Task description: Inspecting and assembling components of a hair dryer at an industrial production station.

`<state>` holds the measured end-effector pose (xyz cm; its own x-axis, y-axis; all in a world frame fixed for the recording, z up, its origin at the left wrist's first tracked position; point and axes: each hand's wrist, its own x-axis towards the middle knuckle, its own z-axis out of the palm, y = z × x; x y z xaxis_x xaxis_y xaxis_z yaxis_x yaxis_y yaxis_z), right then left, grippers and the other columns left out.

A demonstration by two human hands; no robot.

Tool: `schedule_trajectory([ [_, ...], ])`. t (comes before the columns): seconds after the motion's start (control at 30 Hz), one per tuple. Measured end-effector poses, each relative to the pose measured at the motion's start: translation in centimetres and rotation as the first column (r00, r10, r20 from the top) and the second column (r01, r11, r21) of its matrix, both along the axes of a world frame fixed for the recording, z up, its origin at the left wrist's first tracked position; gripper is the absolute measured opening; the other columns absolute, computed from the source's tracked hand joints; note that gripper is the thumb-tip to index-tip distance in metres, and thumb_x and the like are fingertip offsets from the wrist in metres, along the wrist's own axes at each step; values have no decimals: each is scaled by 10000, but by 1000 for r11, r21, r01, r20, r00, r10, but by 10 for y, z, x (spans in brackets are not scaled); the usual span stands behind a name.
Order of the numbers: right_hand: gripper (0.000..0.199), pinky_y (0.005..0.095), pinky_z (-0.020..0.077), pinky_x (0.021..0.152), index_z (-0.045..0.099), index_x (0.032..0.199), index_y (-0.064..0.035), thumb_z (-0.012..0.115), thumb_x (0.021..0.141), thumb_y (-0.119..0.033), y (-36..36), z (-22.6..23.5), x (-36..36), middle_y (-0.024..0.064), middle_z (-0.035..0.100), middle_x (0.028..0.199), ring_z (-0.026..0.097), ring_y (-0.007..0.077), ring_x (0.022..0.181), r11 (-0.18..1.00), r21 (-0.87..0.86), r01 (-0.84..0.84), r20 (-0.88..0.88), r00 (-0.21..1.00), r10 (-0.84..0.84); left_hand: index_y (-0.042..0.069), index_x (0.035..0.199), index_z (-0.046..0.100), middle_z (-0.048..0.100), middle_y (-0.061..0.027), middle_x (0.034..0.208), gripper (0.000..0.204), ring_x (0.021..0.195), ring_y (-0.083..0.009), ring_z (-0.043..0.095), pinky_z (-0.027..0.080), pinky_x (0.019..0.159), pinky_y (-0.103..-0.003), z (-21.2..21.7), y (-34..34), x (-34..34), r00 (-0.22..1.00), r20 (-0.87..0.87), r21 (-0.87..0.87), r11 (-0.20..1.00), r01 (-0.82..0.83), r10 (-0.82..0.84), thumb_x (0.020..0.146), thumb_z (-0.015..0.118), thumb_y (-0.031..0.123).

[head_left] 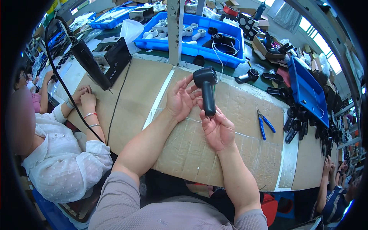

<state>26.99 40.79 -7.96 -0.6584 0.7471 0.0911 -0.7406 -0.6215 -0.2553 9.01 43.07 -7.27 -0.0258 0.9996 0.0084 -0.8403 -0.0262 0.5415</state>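
Note:
I hold up a black handheld fan [207,92], with its round head at the top and its handle pointing down toward me. The fingers of my left hand [182,100] curl against the left side of its head and upper handle, palm partly turned up. At the lower end of the handle, the fingers of my right hand [219,132] grip it from below. Part of those fingers is hidden behind the handle. A thin white cable [219,61] runs down behind the fan's head; whether it joins the fan I cannot tell.
Cardboard [184,157] covers the bench. Blue-handled pliers [265,124] lie to the right, near several black fans [293,126]. A blue tray [153,45] of parts stands behind a metal post [175,34]. An electric screwdriver [90,63] hangs at left, beside a seated co-worker [69,153].

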Motion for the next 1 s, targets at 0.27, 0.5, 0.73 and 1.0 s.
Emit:
schedule_trajectory([
  [0.27,557,342,596,936,241,1525,78,416,1009,-37,3,-4,2,306,457,1442,645,342,1134,999,-52,-14,-71,997,10,117,1423,540,610,-181,1225,552,1000,-249,665,555,886,-391,2,1,1,999,-6,-35,999,-41,41,969,513,431],
  [0.5,556,313,598,905,259,1525,74,425,1007,-40,4,-1,0,288,490,1418,659,310,1112,1000,16,-6,-30,1000,6,122,1412,557,610,-172,1222,550,1015,-243,658,551,895,-389,0,2,0,998,-15,-38,998,-56,55,969,522,445],
  [0.73,541,291,600,854,320,1525,34,464,1008,-39,-4,8,-2,257,541,1375,676,277,1074,975,209,81,305,941,-144,108,1364,577,637,-133,1175,584,1034,-218,641,540,886,-362,-4,1,-2,999,-35,-7,1000,-29,29,974,540,541],
  [1.0,557,268,584,806,351,1530,-20,525,1002,-28,-8,2,-6,224,574,1328,677,255,1069,929,366,58,560,784,-270,85,1320,582,644,-118,1150,575,1069,-191,605,496,916,-356,4,-3,5,970,-226,10,996,-92,92,990,561,555],
])
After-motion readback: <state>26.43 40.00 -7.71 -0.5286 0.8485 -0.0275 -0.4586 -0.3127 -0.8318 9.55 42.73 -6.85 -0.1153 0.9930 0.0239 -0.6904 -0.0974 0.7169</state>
